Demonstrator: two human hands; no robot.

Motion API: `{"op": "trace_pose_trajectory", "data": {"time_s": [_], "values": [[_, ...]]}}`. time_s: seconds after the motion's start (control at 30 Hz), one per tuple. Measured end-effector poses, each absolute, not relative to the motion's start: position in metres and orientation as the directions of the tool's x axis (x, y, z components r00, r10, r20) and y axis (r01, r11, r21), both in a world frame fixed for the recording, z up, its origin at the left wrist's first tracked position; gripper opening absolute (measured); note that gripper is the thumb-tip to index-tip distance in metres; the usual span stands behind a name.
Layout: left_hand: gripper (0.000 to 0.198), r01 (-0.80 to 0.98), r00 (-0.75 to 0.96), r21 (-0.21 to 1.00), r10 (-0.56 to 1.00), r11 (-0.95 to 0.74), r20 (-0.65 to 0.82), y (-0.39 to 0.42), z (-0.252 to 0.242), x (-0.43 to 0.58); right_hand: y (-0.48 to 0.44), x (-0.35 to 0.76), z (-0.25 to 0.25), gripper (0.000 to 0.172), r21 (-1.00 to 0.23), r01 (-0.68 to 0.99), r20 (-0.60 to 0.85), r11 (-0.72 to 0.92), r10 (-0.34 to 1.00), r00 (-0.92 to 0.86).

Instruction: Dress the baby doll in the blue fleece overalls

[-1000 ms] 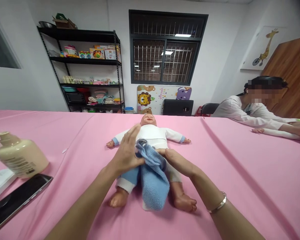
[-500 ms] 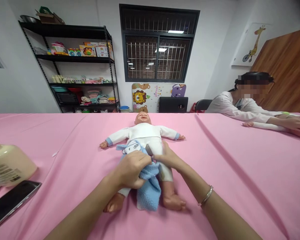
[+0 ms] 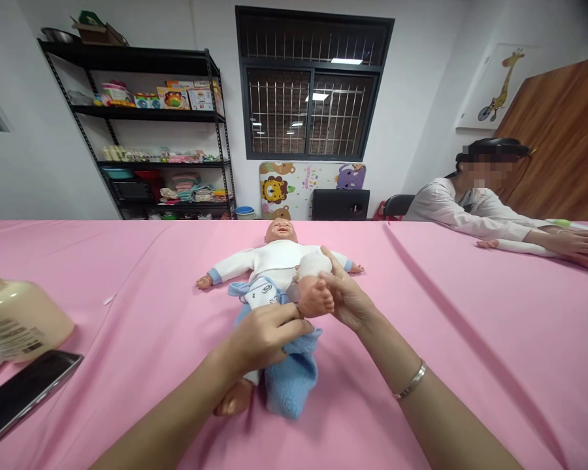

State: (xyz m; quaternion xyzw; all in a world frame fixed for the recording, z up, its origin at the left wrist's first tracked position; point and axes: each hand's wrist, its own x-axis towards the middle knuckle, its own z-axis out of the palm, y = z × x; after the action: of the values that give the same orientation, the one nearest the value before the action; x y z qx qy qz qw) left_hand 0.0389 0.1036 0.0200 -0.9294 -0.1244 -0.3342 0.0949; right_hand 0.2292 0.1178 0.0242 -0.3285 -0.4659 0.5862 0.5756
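A baby doll point(image 3: 276, 260) in a white outfit with blue cuffs lies on its back, head at the far side. My right hand point(image 3: 349, 297) is closed around the lower part of one leg, which is bent up with its bare foot point(image 3: 317, 299) towards me. Just left of that foot, my left hand point(image 3: 262, 334) is closed on a fluffy blue garment point(image 3: 291, 384) with a white animal face on it. The garment lies over the doll's lower body and hangs between the legs. The doll's other foot point(image 3: 234, 398) rests on the table, partly behind my left forearm.
A pink cloth point(image 3: 402, 385) covers the table. At the left are a cream pump bottle point(image 3: 22, 320) and a black phone point(image 3: 27, 395). Another person point(image 3: 445, 199) sits at the right with hands on another doll. Behind stands a black shelf point(image 3: 142, 114).
My right hand has taken hold of the doll's leg and raised it from the table, bending it up towards the belly. My left hand, still on the garment, has shifted slightly right.
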Motion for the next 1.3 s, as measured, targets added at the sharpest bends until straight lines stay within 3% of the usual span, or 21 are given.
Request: {"op": "trace_pose_trajectory", "data": {"time_s": [0.1, 0.17, 0.3, 0.5, 0.6, 0.7, 0.87, 1.0, 1.17, 1.3], "values": [[0.022, 0.257, 0.676, -0.126, 0.085, -0.958, 0.732, 0.099, 0.022, 0.038, 0.120, 0.220, 0.018, 0.094, -0.865, -0.496, 0.159, 0.083, 0.981, -0.114], [0.018, 0.271, 0.617, -0.106, 0.088, -0.957, 0.782, 0.097, 0.022, 0.039, 0.121, 0.217, 0.016, 0.098, -0.874, -0.480, 0.157, 0.068, 0.976, -0.149], [0.010, 0.361, 0.509, 0.125, 0.307, -0.924, 0.804, 0.094, 0.021, 0.042, 0.121, 0.217, 0.013, 0.097, -0.921, -0.385, 0.137, 0.053, 0.971, -0.194], [0.001, 0.482, 0.340, 0.475, 0.657, -0.736, 0.673, 0.094, 0.030, 0.042, 0.121, 0.208, 0.002, 0.092, -0.954, -0.284, 0.174, 0.097, 0.951, -0.257], [0.005, 0.525, 0.297, 0.585, 0.777, -0.619, 0.556, 0.103, 0.032, 0.041, 0.122, 0.200, -0.004, 0.071, -0.954, -0.299, 0.121, 0.019, 0.937, -0.327], [0.007, 0.579, 0.300, 0.581, 0.812, -0.572, 0.501, 0.118, 0.029, 0.045, 0.124, 0.196, -0.010, 0.065, -0.946, -0.316, 0.050, -0.076, 0.926, -0.374], [0.009, 0.686, 0.351, 0.455, 0.807, -0.567, 0.476, 0.152, 0.032, 0.061, 0.127, 0.204, -0.014, 0.055, -0.970, -0.243, 0.101, 0.000, 0.909, -0.404], [0.009, 0.718, 0.338, 0.451, 0.832, -0.530, 0.440, 0.175, 0.031, 0.069, 0.132, 0.218, -0.013, 0.045, -0.989, -0.143, 0.087, 0.022, 0.881, -0.465], [0.004, 0.787, 0.341, 0.367, 0.846, -0.495, 0.411, 0.177, 0.020, 0.067, 0.140, 0.224, -0.015, 0.041, -0.993, -0.086, 0.102, 0.080, 0.948, -0.302], [0.021, 0.691, 0.512, 0.343, 0.766, -0.636, 0.389, 0.174, 0.019, 0.054, 0.147, 0.221, -0.020, 0.043, -0.982, -0.112, 0.164, 0.155, 0.984, -0.073]]}}
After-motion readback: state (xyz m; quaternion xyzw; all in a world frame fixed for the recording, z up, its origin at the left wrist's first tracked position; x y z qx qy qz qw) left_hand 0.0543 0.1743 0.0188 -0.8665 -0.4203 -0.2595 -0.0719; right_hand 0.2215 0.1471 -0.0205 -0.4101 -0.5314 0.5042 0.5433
